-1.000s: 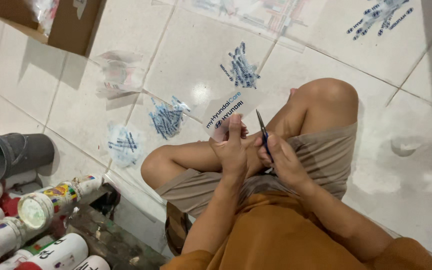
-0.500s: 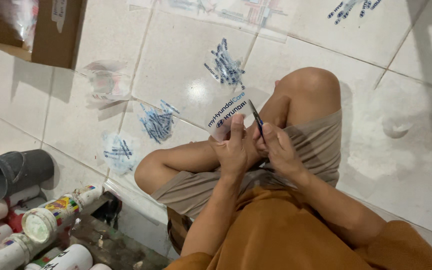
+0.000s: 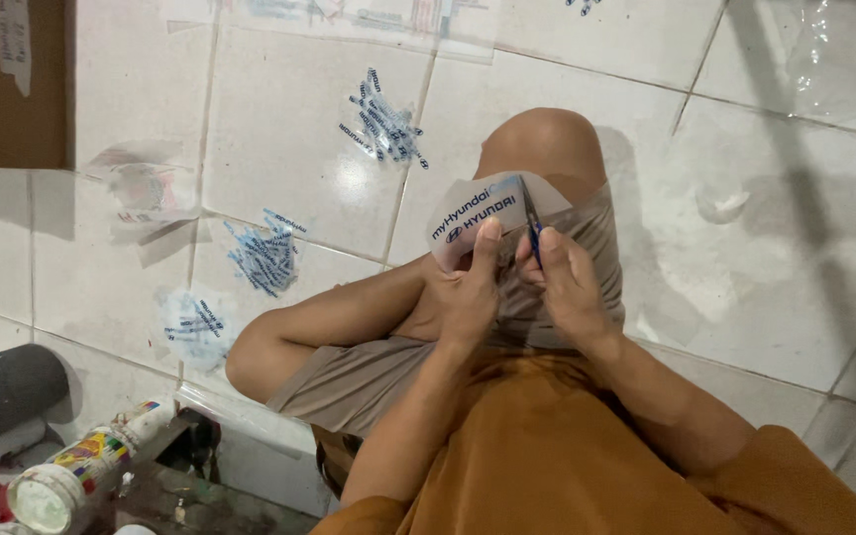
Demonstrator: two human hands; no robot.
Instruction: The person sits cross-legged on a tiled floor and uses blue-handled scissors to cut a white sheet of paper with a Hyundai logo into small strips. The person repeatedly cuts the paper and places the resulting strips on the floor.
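I sit cross-legged on a white tiled floor (image 3: 279, 129). My left hand (image 3: 470, 287) pinches a white sticker sheet (image 3: 476, 220) with blue printing, thumb on its lower edge. My right hand (image 3: 567, 282) grips a thin dark blue-handled cutting tool (image 3: 532, 226) whose tip meets the sheet's right edge. Both hands hover above my knees, close together and almost touching.
Piles of small blue-printed cut stickers lie on the tiles, one far (image 3: 385, 127), one middle (image 3: 265, 256), one near (image 3: 193, 322). A clear plastic sheet (image 3: 141, 193) lies left. Cans and a grey pipe (image 3: 7, 381) crowd the lower left; a cardboard box (image 3: 17, 89) stands top left.
The view has shifted, so the hands sit more centred. The hands stay together on the sheet, with the tool still at its right edge.
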